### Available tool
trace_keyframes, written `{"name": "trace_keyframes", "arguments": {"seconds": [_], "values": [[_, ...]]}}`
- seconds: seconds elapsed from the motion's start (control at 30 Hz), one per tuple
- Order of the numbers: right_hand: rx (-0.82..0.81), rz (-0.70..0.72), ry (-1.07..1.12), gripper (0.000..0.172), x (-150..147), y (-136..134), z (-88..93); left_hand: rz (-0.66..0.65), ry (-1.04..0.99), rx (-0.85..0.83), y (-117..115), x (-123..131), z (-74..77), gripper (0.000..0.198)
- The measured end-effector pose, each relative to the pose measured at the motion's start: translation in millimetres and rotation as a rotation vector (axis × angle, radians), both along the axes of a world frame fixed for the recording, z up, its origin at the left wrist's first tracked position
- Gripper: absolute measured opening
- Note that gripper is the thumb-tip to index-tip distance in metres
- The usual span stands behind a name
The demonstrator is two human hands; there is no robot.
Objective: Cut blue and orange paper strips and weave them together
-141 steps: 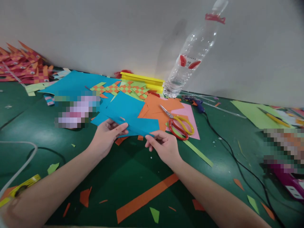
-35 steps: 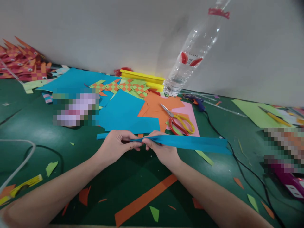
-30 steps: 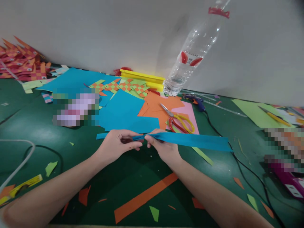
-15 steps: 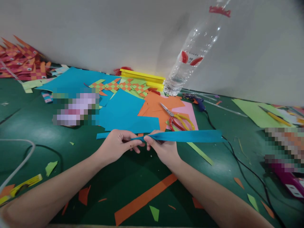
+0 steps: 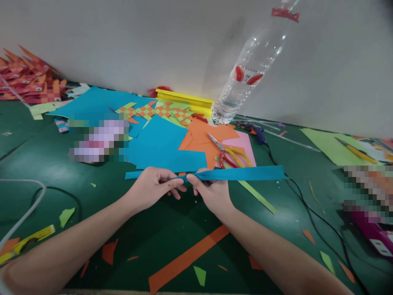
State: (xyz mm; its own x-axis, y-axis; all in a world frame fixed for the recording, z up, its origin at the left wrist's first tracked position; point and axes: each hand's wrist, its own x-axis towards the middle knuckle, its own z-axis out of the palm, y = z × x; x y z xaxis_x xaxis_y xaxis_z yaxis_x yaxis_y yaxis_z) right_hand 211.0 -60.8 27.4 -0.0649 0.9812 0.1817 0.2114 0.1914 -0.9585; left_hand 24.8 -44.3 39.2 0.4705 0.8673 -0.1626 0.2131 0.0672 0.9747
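A long blue paper strip [image 5: 245, 173] stretches sideways between my two hands. My left hand [image 5: 153, 189] pinches its narrow left part, and a short end pokes out past the knuckles. Close beside it, my right hand [image 5: 211, 192] grips the strip with the thumb on top; the wider part runs off to the right. Between the thumbs the paper looks folded or creased lengthwise. Under the hands, an orange paper strip [image 5: 188, 259] lies on the green table. Scissors [image 5: 229, 153] with red and yellow handles rest on orange paper just beyond my right hand.
Blue sheets [image 5: 161, 143] and woven paper fish [image 5: 166, 112] lie behind my hands. A clear plastic bottle [image 5: 250, 73] leans against the wall. A glue gun [image 5: 256, 133] trails a black cord to the right. A yellow cutter [image 5: 30, 241] sits at left among paper scraps.
The strip's free right end has tilted slightly upward and shifted a little left. Both hands keep their hold in nearly the same place.
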Motion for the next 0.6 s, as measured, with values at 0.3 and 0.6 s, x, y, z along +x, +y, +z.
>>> {"name": "trace_keyframes", "arguments": {"seconds": [0.3,0.6], "values": [[-0.016,-0.026,0.000,0.036,0.4,-0.2,-1.6,-0.007,0.013,0.025,-0.6,2.4,3.1,0.021],[-0.098,-0.058,0.097,0.036,1.8,4.9,3.2,-0.002,0.006,-0.011,4.5,-2.8,0.4,0.022]]}}
